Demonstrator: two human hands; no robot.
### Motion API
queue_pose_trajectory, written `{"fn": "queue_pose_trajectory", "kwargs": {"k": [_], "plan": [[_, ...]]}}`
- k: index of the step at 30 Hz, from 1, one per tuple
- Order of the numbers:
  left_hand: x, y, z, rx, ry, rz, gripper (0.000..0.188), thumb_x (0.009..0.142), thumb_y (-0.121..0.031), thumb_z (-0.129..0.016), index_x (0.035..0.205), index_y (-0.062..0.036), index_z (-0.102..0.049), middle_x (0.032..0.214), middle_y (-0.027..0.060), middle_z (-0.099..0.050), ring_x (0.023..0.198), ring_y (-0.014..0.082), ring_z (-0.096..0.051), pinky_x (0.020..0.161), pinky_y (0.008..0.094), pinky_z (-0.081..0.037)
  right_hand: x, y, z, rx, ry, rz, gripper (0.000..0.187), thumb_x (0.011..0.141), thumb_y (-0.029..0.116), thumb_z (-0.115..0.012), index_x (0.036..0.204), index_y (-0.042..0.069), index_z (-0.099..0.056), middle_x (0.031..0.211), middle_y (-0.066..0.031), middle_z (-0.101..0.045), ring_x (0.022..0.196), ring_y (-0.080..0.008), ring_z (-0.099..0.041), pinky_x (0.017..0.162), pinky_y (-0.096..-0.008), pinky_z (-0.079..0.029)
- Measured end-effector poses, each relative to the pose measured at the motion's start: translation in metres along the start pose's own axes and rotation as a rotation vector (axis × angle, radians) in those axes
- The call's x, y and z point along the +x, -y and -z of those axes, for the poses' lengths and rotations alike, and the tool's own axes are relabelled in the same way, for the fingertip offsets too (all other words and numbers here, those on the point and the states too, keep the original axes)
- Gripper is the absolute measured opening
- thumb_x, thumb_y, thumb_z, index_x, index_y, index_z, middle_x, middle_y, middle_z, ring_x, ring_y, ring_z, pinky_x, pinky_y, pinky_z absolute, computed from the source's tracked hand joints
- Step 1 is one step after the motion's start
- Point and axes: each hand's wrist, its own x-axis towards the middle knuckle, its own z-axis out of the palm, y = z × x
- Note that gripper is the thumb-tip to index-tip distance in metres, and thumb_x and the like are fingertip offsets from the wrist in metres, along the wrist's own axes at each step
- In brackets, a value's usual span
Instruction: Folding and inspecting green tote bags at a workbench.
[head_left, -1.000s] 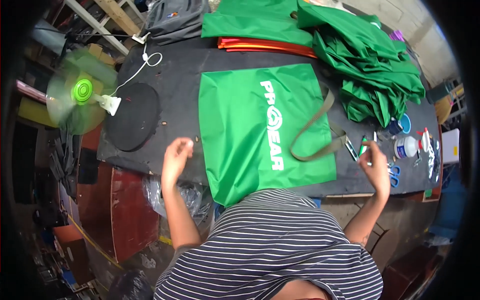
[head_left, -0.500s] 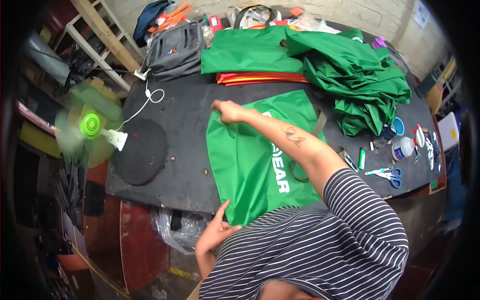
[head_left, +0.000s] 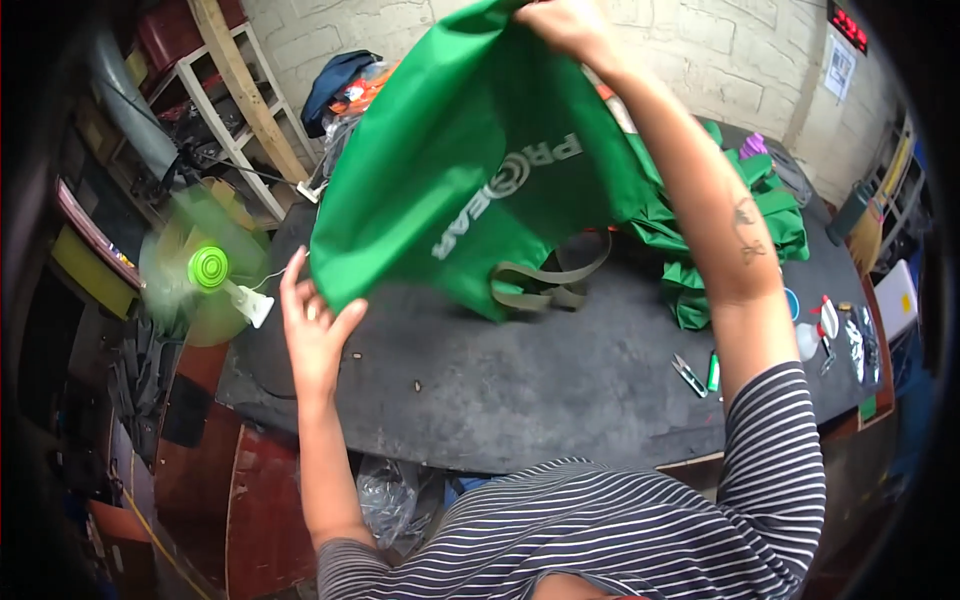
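Observation:
My right hand (head_left: 572,36) is raised at the top of the view, closed on the upper corner of a green fabric piece (head_left: 400,180). The piece hangs in the air over the table, billowed and slightly blurred, with white printing on its face. Olive webbing straps (head_left: 550,280) dangle from its lower edge. At its lower left corner is my left hand (head_left: 318,335), with thumb and fingers apart and the fingertips at the cloth's edge.
A black table (head_left: 560,400) spans the middle. Crumpled green fabric (head_left: 690,270) lies at the right, near thread snips (head_left: 689,375), a green lighter (head_left: 713,372) and a spray bottle (head_left: 820,325). A running fan (head_left: 208,267) stands at the left edge.
The green fabric piece has gone from lying on the table to hanging in the air. My right hand has moved up and right with it; my left hand has risen leftward.

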Motion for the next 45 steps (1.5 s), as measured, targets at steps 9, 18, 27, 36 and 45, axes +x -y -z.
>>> {"fn": "queue_pose_trajectory", "kwargs": {"k": [9, 18, 27, 36, 45], "plan": [[0.142, -0.017, 0.03, -0.357, -0.111, -0.088, 0.04, 0.089, -0.014, -0.066, 0.123, 0.0014, -0.052, 0.106, 0.0101, -0.062, 0.094, 0.0183, -0.061, 0.09, 0.0293, -0.049, 0.017, -0.015, 0.097, 0.352, 0.442, -0.285, 0.021, 0.084, 0.018, -0.06, 0.098, 0.004, -0.066, 0.072, -0.0025, -0.062, 0.059, -0.0099, -0.054, 0.05, -0.0242, -0.042], [0.175, 0.012, 0.026, -0.514, 0.249, 0.612, 0.051, 0.09, -0.052, -0.056, 0.101, -0.0025, -0.063, 0.083, 0.0061, -0.064, 0.068, 0.0146, -0.06, 0.055, 0.0257, -0.05, -0.053, -0.068, 0.093, 1.312, 0.98, -0.95, 0.056, 0.092, 0.056, -0.041, 0.072, 0.008, -0.062, 0.06, -0.003, -0.062, 0.046, -0.0142, -0.053, 0.046, -0.0246, -0.044], [0.148, 0.043, 0.01, -0.505, 0.28, 0.835, 0.053, 0.093, -0.054, -0.049, 0.109, -0.0033, -0.052, 0.082, 0.0035, -0.061, 0.055, 0.0118, -0.052, 0.048, 0.0233, -0.046, -0.081, -0.047, 0.102, 0.843, 1.102, -1.088, 0.019, 0.09, 0.026, -0.064, 0.081, 0.01, -0.062, 0.063, 0.0026, -0.059, 0.049, -0.0066, -0.051, 0.046, -0.0231, -0.04], [0.172, -0.058, 0.013, -0.504, -0.004, 0.432, 0.025, 0.083, -0.013, -0.062, 0.062, -0.0172, -0.049, 0.05, -0.0106, -0.042, 0.04, -0.0003, -0.039, 0.033, 0.0159, -0.029, 0.01, -0.03, 0.178, 0.734, 0.717, -0.594, 0.03, 0.088, 0.028, -0.065, 0.102, 0.002, -0.064, 0.086, -0.0054, -0.068, 0.072, -0.0118, -0.064, 0.065, -0.0259, -0.053], [0.155, -0.173, 0.045, -0.3, 0.138, -0.055, 0.016, 0.089, -0.016, -0.053, 0.094, -0.0044, -0.063, 0.086, 0.0053, -0.067, 0.081, 0.0155, -0.065, 0.078, 0.0317, -0.054, 0.057, -0.039, 0.213, 0.742, 0.49, -0.402, 0.04, 0.097, 0.032, -0.051, 0.128, 0.007, -0.054, 0.112, -0.004, -0.065, 0.096, -0.0152, -0.064, 0.086, -0.0307, -0.052]]}}
